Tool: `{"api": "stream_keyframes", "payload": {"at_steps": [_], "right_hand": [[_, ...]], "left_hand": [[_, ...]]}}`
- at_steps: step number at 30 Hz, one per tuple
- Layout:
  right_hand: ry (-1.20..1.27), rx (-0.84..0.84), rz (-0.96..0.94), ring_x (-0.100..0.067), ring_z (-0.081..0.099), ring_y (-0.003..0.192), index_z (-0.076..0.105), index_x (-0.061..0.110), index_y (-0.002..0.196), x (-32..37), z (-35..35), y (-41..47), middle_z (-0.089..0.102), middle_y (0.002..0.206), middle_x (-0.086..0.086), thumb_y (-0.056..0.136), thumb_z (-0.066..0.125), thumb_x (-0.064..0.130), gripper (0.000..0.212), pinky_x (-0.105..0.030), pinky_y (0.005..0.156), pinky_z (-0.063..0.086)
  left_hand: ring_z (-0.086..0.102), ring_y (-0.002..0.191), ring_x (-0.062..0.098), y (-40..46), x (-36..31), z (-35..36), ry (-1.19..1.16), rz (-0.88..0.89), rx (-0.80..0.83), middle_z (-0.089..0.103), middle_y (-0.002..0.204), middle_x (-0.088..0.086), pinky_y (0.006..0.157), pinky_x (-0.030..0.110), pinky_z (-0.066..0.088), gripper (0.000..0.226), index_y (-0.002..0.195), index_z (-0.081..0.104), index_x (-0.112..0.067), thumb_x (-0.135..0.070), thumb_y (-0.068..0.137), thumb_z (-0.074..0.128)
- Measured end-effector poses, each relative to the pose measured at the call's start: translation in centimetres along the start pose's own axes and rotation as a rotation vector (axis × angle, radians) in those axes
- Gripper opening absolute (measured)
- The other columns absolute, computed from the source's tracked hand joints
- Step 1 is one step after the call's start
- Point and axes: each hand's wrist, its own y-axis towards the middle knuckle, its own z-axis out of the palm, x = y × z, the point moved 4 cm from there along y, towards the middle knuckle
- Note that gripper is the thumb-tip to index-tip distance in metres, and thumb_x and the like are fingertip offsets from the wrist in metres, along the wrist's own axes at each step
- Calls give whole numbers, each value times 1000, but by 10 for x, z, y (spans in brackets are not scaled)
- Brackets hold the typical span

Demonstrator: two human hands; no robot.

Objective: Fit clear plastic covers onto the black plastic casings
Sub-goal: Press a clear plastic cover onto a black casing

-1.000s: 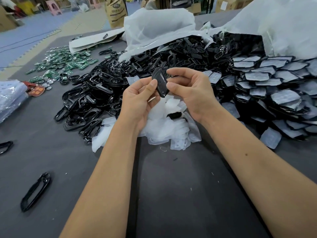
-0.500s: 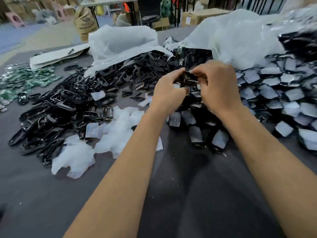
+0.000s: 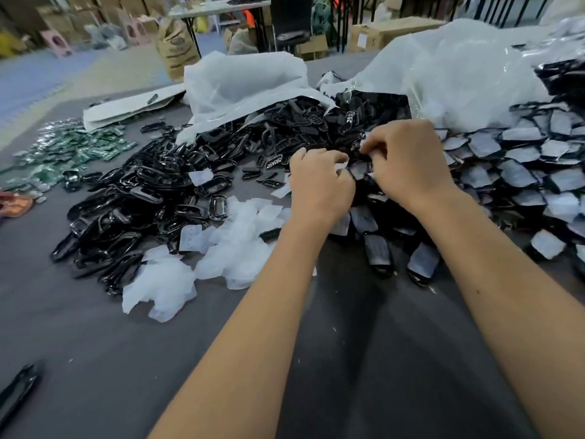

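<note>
Two hands hold a covered casing together above the pile at centre frame.

Nearest, at the lower left edge of the frame, a lone black frame piece [image 3: 17, 389] lies on the grey table [image 3: 95, 343]. Above it, left of centre, clear plastic covers [image 3: 234, 248] lie in a loose white heap. At centre the left hand [image 3: 319, 185] and right hand [image 3: 408, 160] have fingers curled, pinching one black casing [image 3: 359, 169] between them (its face pale with a cover); how tightly, I cannot tell. Finished covered casings [image 3: 522, 172] spread right of the hands. Bare black casings [image 3: 142, 198] are heaped at centre left, green circuit boards [image 3: 72, 150] at far left. White plastic bags [image 3: 459, 77] rise at the top.
</note>
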Motion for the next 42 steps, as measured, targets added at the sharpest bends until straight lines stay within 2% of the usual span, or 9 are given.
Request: {"api": "stream_keyframes", "payload": {"at_steps": [4,11,17,22,26,31,34,37,42], "right_hand": [[107,25,-52,-27,71,97,82,15,100,47,31,2,79,100,-5,90,60,5,27,-40,90,56],[-43,372,-127,-30,64,109,77,17,108,109,114,23,72,109,-10,86,60,-2,33,-40,84,58],[-197,490,-108,-37,62,111,65,8,118,117,147,40,63,119,-18,87,62,-7,35,-44,88,58],[40,386,-29,-34,67,100,74,11,115,119,143,39,68,115,-16,86,58,-12,40,-43,87,59],[495,283,103,-11,61,77,78,17,107,117,132,18,68,88,-1,88,72,0,27,-28,82,57],[1224,295,377,-16,68,73,76,12,107,108,131,-14,63,84,-6,90,74,-6,25,-23,72,59],[1305,287,400,-22,68,84,74,7,113,102,132,-24,62,96,-15,90,73,-8,28,-28,81,59],[1294,264,371,-20,69,84,75,10,111,100,130,-27,64,95,-14,87,75,-9,30,-30,83,60],[1294,269,338,-20,66,82,73,12,117,101,129,-29,61,94,-14,86,75,-10,39,-32,84,60]], "left_hand": [[63,114,28,-9,31,-36,41,-130,-68,76,110,9,101,38,47,39,110,78,-12,-15,81,52],[52,123,31,-21,107,-84,317,-329,-95,68,123,7,101,40,47,35,121,71,-18,-12,88,62],[49,119,35,-25,141,-112,513,-416,-124,70,114,7,93,39,43,23,117,70,-24,-21,96,63],[62,113,31,-23,149,-118,311,-401,-160,74,104,4,97,43,50,26,112,73,-23,-14,89,71],[64,97,26,-25,144,-124,162,-331,-322,72,98,6,87,37,51,19,106,74,-13,-8,93,62],[66,69,4,-40,134,-126,-250,-335,-537,67,85,1,64,16,48,9,97,65,-7,-7,100,56],[73,59,23,-51,130,-109,-619,-371,-437,72,86,14,59,31,61,13,108,61,-2,-4,105,48],[72,54,27,-53,130,-100,-571,-337,-385,75,81,9,54,33,58,12,101,63,-11,-6,103,53],[76,67,22,-53,135,-95,-587,-333,-367,78,82,6,72,36,64,20,108,72,-8,3,96,61]]}}
